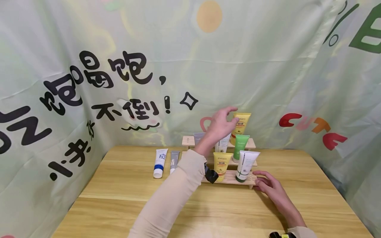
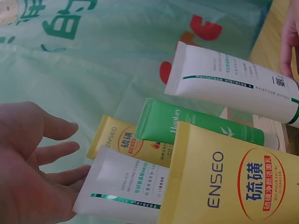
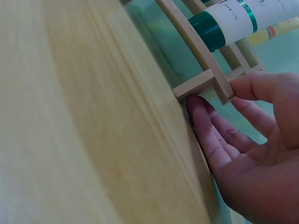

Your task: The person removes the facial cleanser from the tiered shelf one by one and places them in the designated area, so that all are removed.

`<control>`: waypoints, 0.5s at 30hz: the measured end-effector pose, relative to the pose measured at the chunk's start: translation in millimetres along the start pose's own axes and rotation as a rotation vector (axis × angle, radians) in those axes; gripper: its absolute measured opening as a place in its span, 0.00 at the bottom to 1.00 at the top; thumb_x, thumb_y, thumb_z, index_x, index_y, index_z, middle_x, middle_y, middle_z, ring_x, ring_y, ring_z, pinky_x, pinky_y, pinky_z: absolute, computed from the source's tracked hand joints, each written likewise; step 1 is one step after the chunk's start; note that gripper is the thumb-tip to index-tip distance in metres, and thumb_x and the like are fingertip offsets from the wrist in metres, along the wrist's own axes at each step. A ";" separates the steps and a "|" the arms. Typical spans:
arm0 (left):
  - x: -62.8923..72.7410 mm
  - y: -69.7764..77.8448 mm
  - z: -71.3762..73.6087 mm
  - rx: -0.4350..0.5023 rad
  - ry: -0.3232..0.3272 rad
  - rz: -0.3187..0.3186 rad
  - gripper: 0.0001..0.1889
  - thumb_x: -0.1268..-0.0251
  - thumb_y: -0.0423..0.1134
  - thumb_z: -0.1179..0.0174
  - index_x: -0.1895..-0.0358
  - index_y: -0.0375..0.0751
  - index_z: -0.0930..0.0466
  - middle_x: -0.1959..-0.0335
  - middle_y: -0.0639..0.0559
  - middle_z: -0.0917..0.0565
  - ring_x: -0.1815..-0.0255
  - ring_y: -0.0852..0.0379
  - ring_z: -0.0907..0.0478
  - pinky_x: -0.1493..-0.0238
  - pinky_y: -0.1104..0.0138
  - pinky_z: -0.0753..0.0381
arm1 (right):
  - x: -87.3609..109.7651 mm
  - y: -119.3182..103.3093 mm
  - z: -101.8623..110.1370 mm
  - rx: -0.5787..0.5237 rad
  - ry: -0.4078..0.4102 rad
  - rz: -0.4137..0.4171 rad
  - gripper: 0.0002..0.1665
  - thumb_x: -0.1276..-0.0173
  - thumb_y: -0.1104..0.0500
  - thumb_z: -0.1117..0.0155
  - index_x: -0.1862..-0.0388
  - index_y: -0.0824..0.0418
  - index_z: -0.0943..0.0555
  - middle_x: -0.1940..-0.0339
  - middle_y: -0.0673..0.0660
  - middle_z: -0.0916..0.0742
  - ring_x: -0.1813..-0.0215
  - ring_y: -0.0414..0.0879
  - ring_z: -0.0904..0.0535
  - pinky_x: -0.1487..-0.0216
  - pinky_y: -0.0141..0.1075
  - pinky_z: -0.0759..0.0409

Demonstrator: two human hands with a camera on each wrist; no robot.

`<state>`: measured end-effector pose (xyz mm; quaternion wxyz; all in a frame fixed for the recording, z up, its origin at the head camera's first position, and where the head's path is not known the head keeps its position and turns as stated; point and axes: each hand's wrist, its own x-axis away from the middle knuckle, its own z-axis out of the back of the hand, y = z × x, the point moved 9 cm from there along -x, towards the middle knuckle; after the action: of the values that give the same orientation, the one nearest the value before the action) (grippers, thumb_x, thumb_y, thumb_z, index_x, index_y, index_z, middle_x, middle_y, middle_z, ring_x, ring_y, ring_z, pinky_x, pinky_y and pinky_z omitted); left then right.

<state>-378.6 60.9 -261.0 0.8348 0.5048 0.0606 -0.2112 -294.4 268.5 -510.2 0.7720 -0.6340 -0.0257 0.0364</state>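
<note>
A stepped wooden rack point(image 1: 235, 178) carries several squeeze tubes standing on their caps. My left hand point(image 1: 219, 123) is at the top tier, beside a yellow tube point(image 1: 242, 119). In the left wrist view its fingers are spread loosely and hold nothing; they are close to a white tube point(image 2: 126, 186), and whether they touch it I cannot tell. My right hand point(image 3: 261, 135) grips the front right end of the rack's lowest tier, fingers at its leg. On that tier stand a yellow tube point(image 1: 222, 165) and a white tube with a green cap point(image 1: 246, 165). A green tube point(image 1: 240, 145) stands behind.
Left of the rack, a white and blue tube point(image 1: 160, 162) and a grey tube point(image 1: 174, 161) lie on the wooden table point(image 1: 223, 211). My left forearm hides part of the rack. A printed cloth point(image 1: 253, 72) hangs behind the table.
</note>
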 end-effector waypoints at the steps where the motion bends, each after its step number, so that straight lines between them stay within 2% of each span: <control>1: -1.1 -0.2 -1.2 -0.025 -0.002 0.005 0.24 0.23 0.37 0.41 0.27 0.44 0.28 0.27 0.50 0.27 0.36 0.51 0.23 0.41 0.65 0.21 | -0.1 -0.2 0.1 0.000 0.001 -0.001 0.28 0.19 0.57 0.42 0.29 0.71 0.32 0.35 0.68 0.23 0.47 0.35 0.19 0.47 0.35 0.16; 5: -7.7 -1.1 -3.1 -0.087 0.001 0.016 0.25 0.24 0.36 0.41 0.27 0.44 0.29 0.29 0.47 0.25 0.46 0.47 0.19 0.50 0.64 0.18 | -0.3 -1.4 0.8 -0.003 0.014 -0.004 0.28 0.19 0.56 0.41 0.29 0.70 0.32 0.36 0.67 0.22 0.47 0.35 0.19 0.48 0.35 0.16; 7: -11.6 -1.8 -3.9 -0.112 -0.003 0.017 0.24 0.24 0.35 0.41 0.28 0.44 0.27 0.32 0.45 0.23 0.41 0.50 0.21 0.48 0.67 0.19 | -0.2 -1.5 1.0 -0.002 0.019 -0.006 0.27 0.19 0.57 0.42 0.29 0.70 0.31 0.37 0.67 0.22 0.47 0.35 0.19 0.48 0.35 0.16; 9: -15.2 -3.0 -5.7 -0.105 -0.024 0.019 0.23 0.25 0.34 0.41 0.29 0.41 0.26 0.36 0.43 0.21 0.44 0.48 0.20 0.53 0.67 0.18 | 0.2 -1.0 1.0 -0.001 0.024 -0.007 0.27 0.19 0.58 0.42 0.30 0.71 0.31 0.38 0.68 0.21 0.48 0.35 0.18 0.48 0.35 0.15; 12: -20.0 -5.6 -8.6 -0.103 -0.065 0.028 0.22 0.25 0.34 0.40 0.31 0.40 0.25 0.42 0.44 0.18 0.44 0.52 0.20 0.53 0.71 0.19 | 0.3 -0.2 0.7 0.001 0.024 -0.013 0.27 0.19 0.58 0.42 0.30 0.71 0.31 0.37 0.69 0.22 0.48 0.35 0.19 0.48 0.35 0.15; 15: -23.8 -6.1 -12.4 -0.115 -0.117 0.023 0.22 0.26 0.34 0.39 0.31 0.39 0.25 0.46 0.43 0.17 0.50 0.54 0.20 0.57 0.72 0.20 | 0.0 -0.5 1.2 0.003 0.030 -0.021 0.27 0.19 0.57 0.42 0.30 0.71 0.31 0.36 0.69 0.23 0.48 0.36 0.19 0.48 0.34 0.16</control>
<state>-401.2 76.1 -264.5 0.8668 0.4436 0.0177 -0.2270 -294.5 269.5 -509.5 0.7738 -0.6329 -0.0206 0.0189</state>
